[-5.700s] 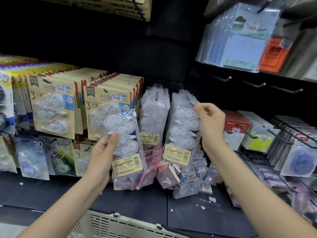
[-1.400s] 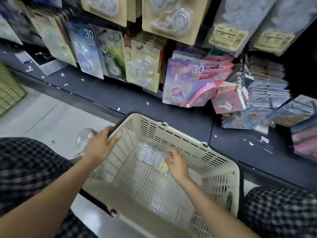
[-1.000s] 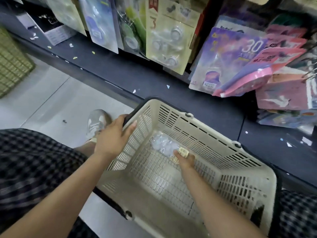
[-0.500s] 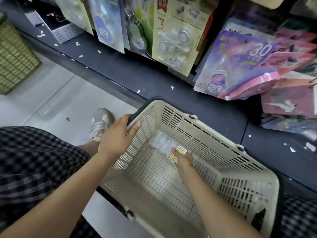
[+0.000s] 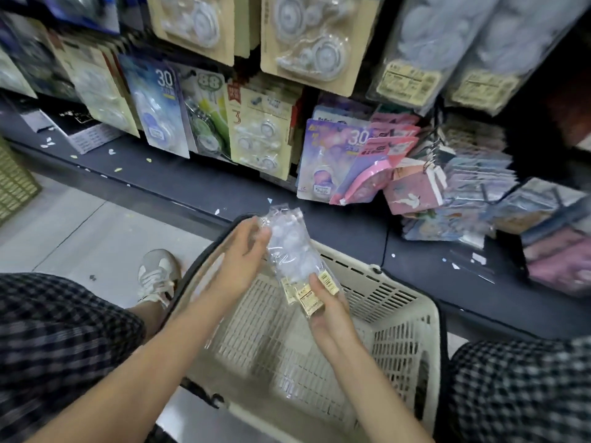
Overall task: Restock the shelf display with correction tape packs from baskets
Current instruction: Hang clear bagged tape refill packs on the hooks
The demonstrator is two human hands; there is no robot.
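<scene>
Head view: the packs (image 5: 292, 251) are now up out of the basket (image 5: 412, 318), where half a second ago they lay on its floor under the right hand (image 5: 326, 310). That hand now pinches their lower, labelled end, thumb on top over the yellow stickers, fingers beneath. The left hand (image 5: 246, 251) has let go of the basket rim it was steadying and has come across to the packs' upper end, fingers loosely curled against the clear wrap; whether it truly grips or only steadies is hard to tell through the blur. There seem to be two or three clear packs bunched together, held between the hands just above the basket's far rim. Below the hands the basket looks empty, so this is probably the last of its stock. Above and beyond the hands, the matching clear packs hang on the shelf (image 5: 198, 183) display at upper right. The pick-up looks done; what remains is sorting the bunch and hanging each on its hook.
</scene>
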